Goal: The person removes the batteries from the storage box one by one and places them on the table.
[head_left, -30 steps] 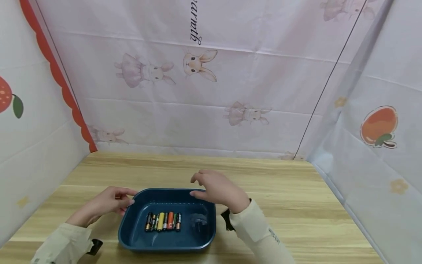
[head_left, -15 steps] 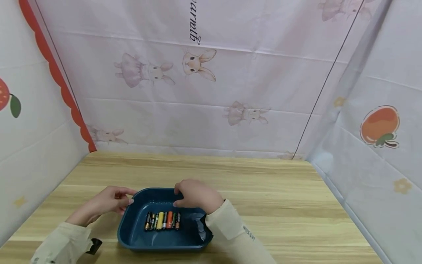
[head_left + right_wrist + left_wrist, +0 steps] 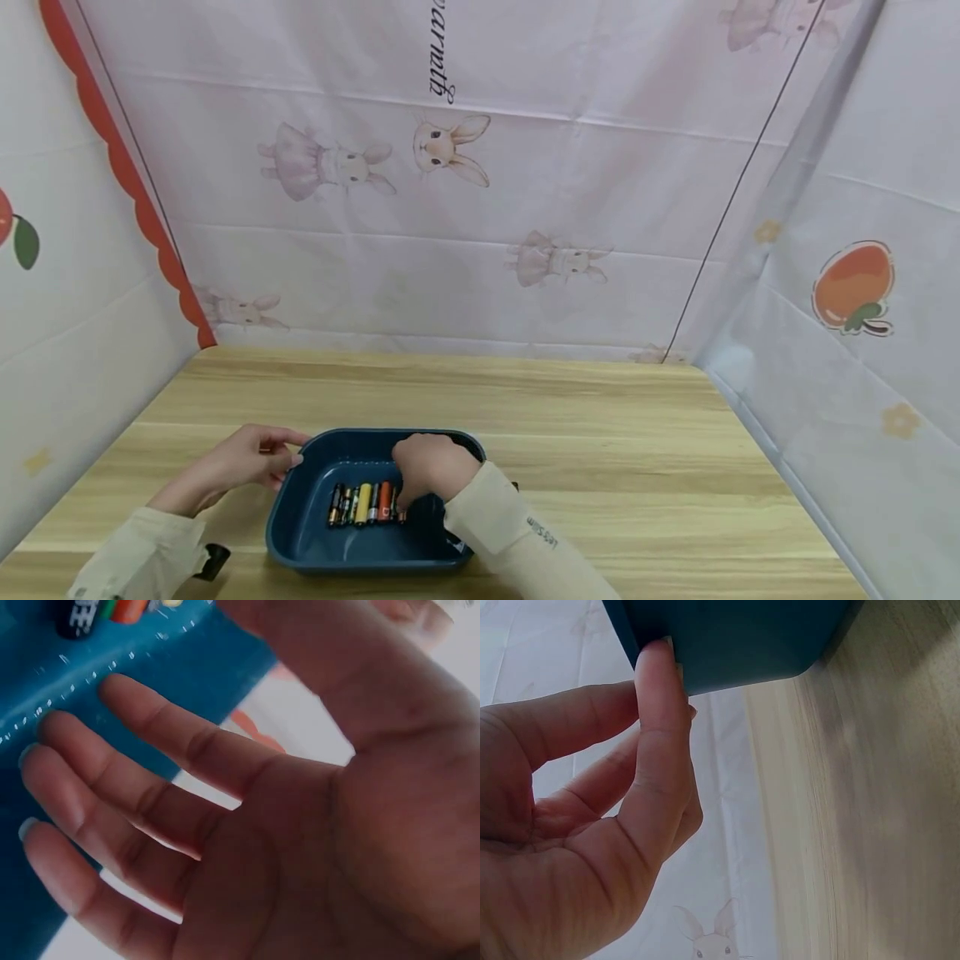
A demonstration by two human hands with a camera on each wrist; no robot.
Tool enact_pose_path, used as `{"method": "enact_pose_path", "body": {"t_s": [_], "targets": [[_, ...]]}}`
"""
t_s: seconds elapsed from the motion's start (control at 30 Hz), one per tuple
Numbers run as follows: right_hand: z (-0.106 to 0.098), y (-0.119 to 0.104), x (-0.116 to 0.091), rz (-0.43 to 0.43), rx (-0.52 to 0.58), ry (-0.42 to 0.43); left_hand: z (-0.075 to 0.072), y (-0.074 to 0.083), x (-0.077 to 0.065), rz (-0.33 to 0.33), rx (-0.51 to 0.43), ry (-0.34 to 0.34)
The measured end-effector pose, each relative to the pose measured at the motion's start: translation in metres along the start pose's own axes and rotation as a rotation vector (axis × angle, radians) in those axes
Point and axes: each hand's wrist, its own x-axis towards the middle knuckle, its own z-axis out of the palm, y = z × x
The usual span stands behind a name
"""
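Note:
A dark blue plastic basin (image 3: 322, 560) stands near the front of the table. Inside it several batteries (image 3: 363, 504) lie side by side in a row, black, green, yellow and orange ones among them. My left hand (image 3: 243, 462) pinches the basin's back left corner at the rim; its fingers (image 3: 660, 690) meet the wall in the left wrist view. Over the basin's right half is my right hand (image 3: 431, 468), partly covering the right end of the row. In the right wrist view its fingers (image 3: 135, 780) are spread and hold nothing, near a black battery (image 3: 79, 616).
Wood-grain table (image 3: 600, 467) extends behind and to the right of the basin. Cloth printed with rabbits (image 3: 450, 150) and fruit walls off the back and both sides. A black strap piece (image 3: 213, 562) hangs at the left sleeve.
My right hand has moved left and down from above the basin's back right rim into the basin, beside the batteries. The left hand keeps its place at the corner.

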Motion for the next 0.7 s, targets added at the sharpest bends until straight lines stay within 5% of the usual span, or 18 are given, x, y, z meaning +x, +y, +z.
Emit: {"method": "enact_pose_path", "body": {"t_s": [0.23,0.7], "targets": [[0.009,-0.011,0.01,0.091,-0.068,-0.079,0.0,0.0,0.001,-0.019,0.011,0.006],[0.015,-0.01,0.016,0.131,-0.117,-0.117,0.002,0.002,-0.002,0.005,0.002,0.003]]}}
